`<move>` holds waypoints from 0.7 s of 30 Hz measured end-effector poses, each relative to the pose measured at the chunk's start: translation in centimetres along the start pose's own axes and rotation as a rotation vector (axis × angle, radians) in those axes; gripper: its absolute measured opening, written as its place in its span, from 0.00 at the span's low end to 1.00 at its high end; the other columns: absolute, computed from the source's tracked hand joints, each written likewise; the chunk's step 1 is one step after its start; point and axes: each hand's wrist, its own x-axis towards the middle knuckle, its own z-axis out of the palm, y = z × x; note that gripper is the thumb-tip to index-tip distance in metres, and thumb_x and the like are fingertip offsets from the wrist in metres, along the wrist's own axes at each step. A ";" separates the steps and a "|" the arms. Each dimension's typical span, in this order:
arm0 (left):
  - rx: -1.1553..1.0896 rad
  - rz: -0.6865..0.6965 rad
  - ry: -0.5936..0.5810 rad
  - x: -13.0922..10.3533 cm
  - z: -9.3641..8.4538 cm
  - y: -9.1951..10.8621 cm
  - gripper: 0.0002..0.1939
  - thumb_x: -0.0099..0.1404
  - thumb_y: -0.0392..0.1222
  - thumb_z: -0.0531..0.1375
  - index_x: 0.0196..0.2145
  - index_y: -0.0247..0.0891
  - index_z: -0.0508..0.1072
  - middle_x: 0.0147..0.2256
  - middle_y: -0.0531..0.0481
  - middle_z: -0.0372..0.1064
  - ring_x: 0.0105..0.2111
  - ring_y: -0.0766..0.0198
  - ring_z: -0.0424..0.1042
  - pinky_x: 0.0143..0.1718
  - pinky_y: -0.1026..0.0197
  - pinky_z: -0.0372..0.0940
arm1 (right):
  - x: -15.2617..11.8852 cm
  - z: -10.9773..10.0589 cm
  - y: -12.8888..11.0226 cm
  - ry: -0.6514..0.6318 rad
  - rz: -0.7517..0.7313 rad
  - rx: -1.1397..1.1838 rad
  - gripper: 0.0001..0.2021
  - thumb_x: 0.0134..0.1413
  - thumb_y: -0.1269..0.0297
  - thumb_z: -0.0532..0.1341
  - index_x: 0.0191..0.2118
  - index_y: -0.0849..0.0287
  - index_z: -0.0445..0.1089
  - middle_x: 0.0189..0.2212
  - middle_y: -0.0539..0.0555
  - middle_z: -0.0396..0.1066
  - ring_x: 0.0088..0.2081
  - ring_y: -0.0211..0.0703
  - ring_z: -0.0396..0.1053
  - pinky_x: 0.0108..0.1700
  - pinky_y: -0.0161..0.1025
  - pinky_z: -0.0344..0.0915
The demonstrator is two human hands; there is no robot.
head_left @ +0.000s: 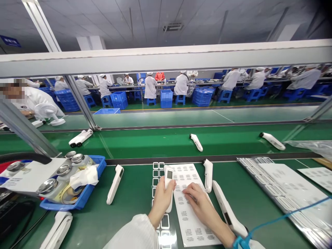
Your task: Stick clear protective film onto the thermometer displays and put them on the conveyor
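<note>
My left hand (163, 196) is closed round a white handheld device (168, 173) with a small dark display, held upright over a strip of square white frames (165, 221). My right hand (198, 199) rests on a white label sheet (187, 207) printed with rows of small dark text. Its fingers are bent and close together at the sheet; whether a label is between them is too small to tell. Just right of the sheet lie two more white devices (208, 175) (227, 209). Another device (115, 184) lies to the left.
A blue tray (89, 192) with metal-lidded bottles and tape stands at left. More devices lie on the green conveyor (155, 143). Stacked sheets (290, 193) are at right, crossed by a blue cord (287, 213). A person (38, 100) sits beyond a white fan (46, 112).
</note>
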 end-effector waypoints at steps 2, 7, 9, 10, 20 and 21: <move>-0.017 -0.011 0.006 0.7 0.3 -0.6 0.26 0.54 0.58 0.64 0.40 0.34 0.69 0.40 0.38 0.74 0.41 0.52 0.75 0.46 0.53 0.69 | 0.1 0.3 0.2 0.017 -0.015 -0.017 0.11 0.63 0.68 0.49 0.37 0.56 0.69 0.34 0.55 0.64 0.39 0.48 0.64 0.43 0.48 0.63; -0.042 -0.022 0.010 0.6 0.4 -0.5 0.26 0.54 0.58 0.64 0.40 0.32 0.69 0.41 0.35 0.73 0.42 0.52 0.75 0.46 0.54 0.69 | 0.3 0.5 0.3 0.026 -0.040 -0.019 0.11 0.61 0.70 0.51 0.35 0.55 0.70 0.34 0.54 0.66 0.39 0.48 0.64 0.42 0.49 0.63; -0.049 -0.027 0.011 0.5 0.4 -0.3 0.27 0.54 0.58 0.65 0.40 0.32 0.69 0.41 0.35 0.73 0.42 0.52 0.75 0.46 0.54 0.69 | 0.4 0.3 0.2 0.012 -0.025 -0.020 0.10 0.60 0.71 0.52 0.34 0.56 0.70 0.33 0.53 0.67 0.39 0.48 0.65 0.43 0.49 0.63; -0.052 -0.029 0.013 0.4 0.4 -0.2 0.27 0.54 0.58 0.65 0.40 0.32 0.69 0.41 0.35 0.73 0.42 0.52 0.75 0.47 0.54 0.69 | 0.5 0.3 0.1 0.003 -0.013 -0.024 0.10 0.59 0.72 0.52 0.34 0.56 0.69 0.33 0.53 0.67 0.39 0.48 0.65 0.43 0.49 0.63; -0.062 -0.031 0.015 0.1 0.7 0.3 0.24 0.55 0.56 0.65 0.40 0.33 0.68 0.40 0.38 0.73 0.42 0.53 0.75 0.47 0.53 0.69 | 0.7 1.3 -0.9 0.070 -0.050 -0.362 0.10 0.57 0.77 0.49 0.30 0.57 0.61 0.30 0.53 0.64 0.33 0.47 0.64 0.36 0.45 0.63; -0.060 -0.033 0.016 0.1 0.7 0.4 0.25 0.55 0.56 0.64 0.39 0.32 0.68 0.41 0.37 0.73 0.42 0.53 0.75 0.47 0.53 0.69 | 0.5 1.6 -0.9 0.106 -0.096 -0.384 0.10 0.58 0.78 0.48 0.31 0.57 0.61 0.30 0.54 0.64 0.32 0.47 0.63 0.35 0.45 0.63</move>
